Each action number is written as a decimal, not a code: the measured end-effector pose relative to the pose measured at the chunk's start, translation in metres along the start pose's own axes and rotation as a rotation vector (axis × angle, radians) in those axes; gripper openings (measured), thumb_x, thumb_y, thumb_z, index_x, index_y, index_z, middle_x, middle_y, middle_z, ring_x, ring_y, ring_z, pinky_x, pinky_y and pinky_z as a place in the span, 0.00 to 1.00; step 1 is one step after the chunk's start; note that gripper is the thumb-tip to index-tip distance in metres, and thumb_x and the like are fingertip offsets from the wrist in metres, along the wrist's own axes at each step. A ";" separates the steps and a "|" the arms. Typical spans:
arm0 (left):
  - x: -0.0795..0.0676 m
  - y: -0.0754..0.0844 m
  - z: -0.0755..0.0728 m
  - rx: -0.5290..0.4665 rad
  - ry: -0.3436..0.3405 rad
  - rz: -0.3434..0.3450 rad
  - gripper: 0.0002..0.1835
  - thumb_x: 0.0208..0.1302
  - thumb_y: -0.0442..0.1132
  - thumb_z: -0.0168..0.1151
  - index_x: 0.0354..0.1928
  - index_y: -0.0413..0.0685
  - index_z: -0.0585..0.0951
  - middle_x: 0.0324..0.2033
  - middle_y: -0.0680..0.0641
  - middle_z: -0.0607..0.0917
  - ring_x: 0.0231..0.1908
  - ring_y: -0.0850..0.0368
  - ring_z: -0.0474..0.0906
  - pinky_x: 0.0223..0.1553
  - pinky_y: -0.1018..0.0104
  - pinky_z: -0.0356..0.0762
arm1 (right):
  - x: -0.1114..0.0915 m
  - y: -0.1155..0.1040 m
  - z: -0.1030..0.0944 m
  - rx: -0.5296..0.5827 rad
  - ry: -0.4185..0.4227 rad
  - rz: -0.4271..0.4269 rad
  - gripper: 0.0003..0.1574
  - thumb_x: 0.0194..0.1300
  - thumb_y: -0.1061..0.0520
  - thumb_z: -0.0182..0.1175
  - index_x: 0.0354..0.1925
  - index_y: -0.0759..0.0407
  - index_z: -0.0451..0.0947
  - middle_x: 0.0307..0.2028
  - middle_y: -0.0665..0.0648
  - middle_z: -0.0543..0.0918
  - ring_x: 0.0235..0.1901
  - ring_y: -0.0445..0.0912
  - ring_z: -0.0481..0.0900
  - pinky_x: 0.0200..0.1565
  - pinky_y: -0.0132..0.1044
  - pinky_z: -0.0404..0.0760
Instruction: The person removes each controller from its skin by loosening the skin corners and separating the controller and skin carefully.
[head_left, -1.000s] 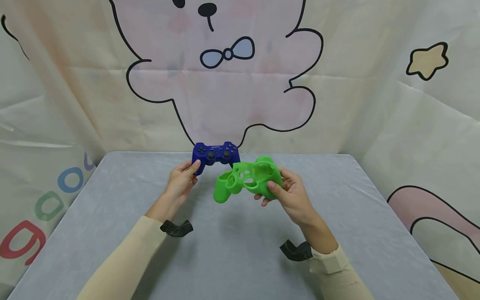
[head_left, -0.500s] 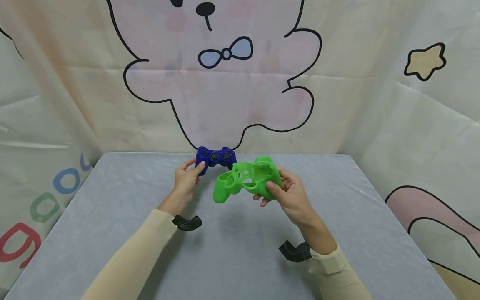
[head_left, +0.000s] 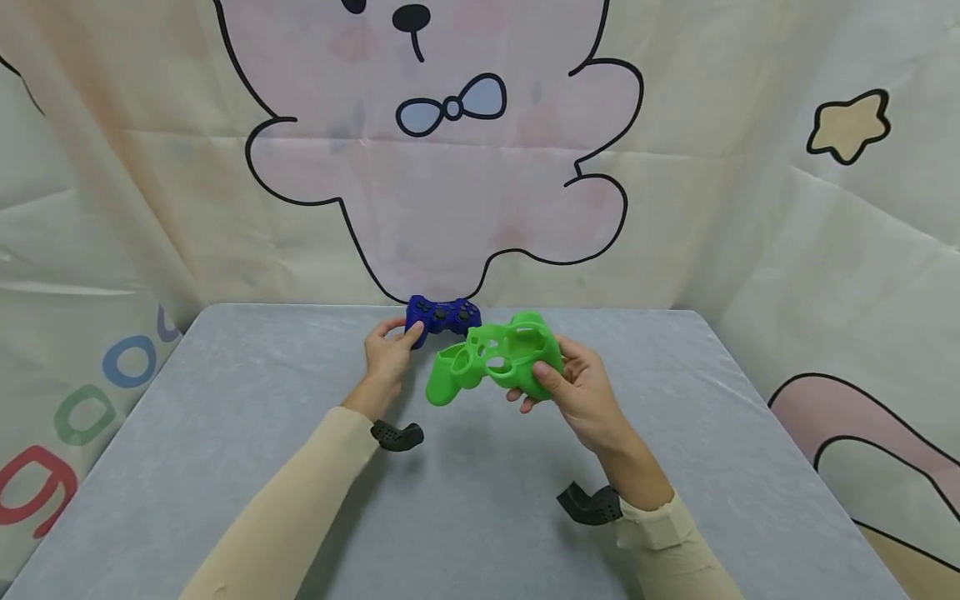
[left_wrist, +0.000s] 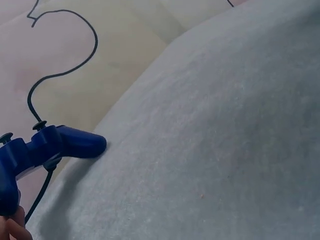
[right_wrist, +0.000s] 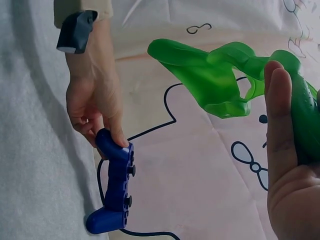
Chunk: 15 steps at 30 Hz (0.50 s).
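Near the table's far edge, my left hand [head_left: 387,358] pinches the left grip of a blue game controller [head_left: 441,316] between thumb and fingers. Its button side faces up. In the left wrist view the blue controller [left_wrist: 77,142] is low over the cloth; whether it touches cannot be told. My right hand [head_left: 585,392] holds a bright green silicone controller cover [head_left: 491,358] by its right end, thumb on the front side. The cover is hollow, with holes through its middle, and hangs above the table. In the right wrist view the green cover [right_wrist: 200,75] is apart from the controller.
A grey-blue cloth covers the table [head_left: 465,517]. Its far edge meets a printed curtain [head_left: 480,200] with a cartoon figure. Curtain also hangs at both sides. Each wrist carries a black band mount, the left mount [head_left: 397,436] and the right mount [head_left: 590,503].
My left hand and the blue controller have moved right and tipped lower toward the table, closer to the cover. The right hand with the green cover has stayed almost still.
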<state>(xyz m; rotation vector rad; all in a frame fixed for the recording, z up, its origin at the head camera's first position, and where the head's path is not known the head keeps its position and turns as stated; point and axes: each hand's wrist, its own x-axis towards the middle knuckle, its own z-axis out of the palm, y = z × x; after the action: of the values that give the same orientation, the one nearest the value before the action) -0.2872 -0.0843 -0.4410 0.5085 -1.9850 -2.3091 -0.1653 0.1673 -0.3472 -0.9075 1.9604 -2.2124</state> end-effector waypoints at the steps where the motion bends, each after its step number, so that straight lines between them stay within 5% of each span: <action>1: 0.001 -0.001 0.001 0.006 -0.002 0.002 0.21 0.59 0.46 0.69 0.52 0.47 0.77 0.20 0.61 0.80 0.24 0.65 0.71 0.23 0.73 0.63 | 0.000 0.000 0.000 0.004 0.000 -0.002 0.23 0.74 0.62 0.49 0.64 0.66 0.66 0.42 0.52 0.88 0.31 0.43 0.88 0.28 0.40 0.85; 7: 0.011 -0.004 0.000 0.128 -0.036 0.016 0.22 0.60 0.48 0.68 0.53 0.46 0.76 0.21 0.60 0.80 0.22 0.63 0.70 0.21 0.72 0.64 | -0.002 -0.001 -0.002 0.017 -0.001 -0.010 0.22 0.74 0.61 0.49 0.63 0.66 0.67 0.42 0.52 0.88 0.31 0.43 0.88 0.28 0.40 0.85; 15: 0.021 -0.004 -0.007 0.297 -0.063 0.093 0.23 0.60 0.44 0.69 0.52 0.40 0.76 0.36 0.48 0.82 0.25 0.67 0.73 0.25 0.75 0.71 | -0.002 -0.004 -0.003 0.032 0.001 -0.026 0.22 0.74 0.61 0.49 0.63 0.65 0.68 0.41 0.52 0.88 0.31 0.43 0.88 0.28 0.37 0.85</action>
<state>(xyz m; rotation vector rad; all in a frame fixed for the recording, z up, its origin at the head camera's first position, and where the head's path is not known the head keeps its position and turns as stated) -0.3041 -0.0958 -0.4502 0.3527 -2.3424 -2.0120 -0.1642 0.1712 -0.3447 -0.9332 1.9191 -2.2512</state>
